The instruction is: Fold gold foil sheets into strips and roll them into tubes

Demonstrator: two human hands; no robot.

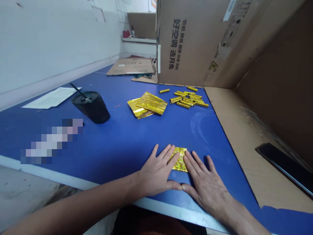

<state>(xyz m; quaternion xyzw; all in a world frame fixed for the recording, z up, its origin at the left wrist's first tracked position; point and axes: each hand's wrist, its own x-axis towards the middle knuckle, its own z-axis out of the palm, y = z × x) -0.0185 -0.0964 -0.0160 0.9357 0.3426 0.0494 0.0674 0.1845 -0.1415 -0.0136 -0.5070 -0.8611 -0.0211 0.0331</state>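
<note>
The left grip [156,173] and right grip [205,186] are resting spread flat, thumbs meeting, beside a gold foil [179,159] near the front edge of the counter [117,156].

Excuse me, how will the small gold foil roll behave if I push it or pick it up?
The gold foil roll is probably very light, because it looks like rolled thin foil. Its round shape suggests it would roll easily if pushed across the blue table. Its shiny surface may feel slippery, and it may dent if squeezed.

Left hand [156,171], right hand [206,186] — flat, spread, face down, almost touching
</note>
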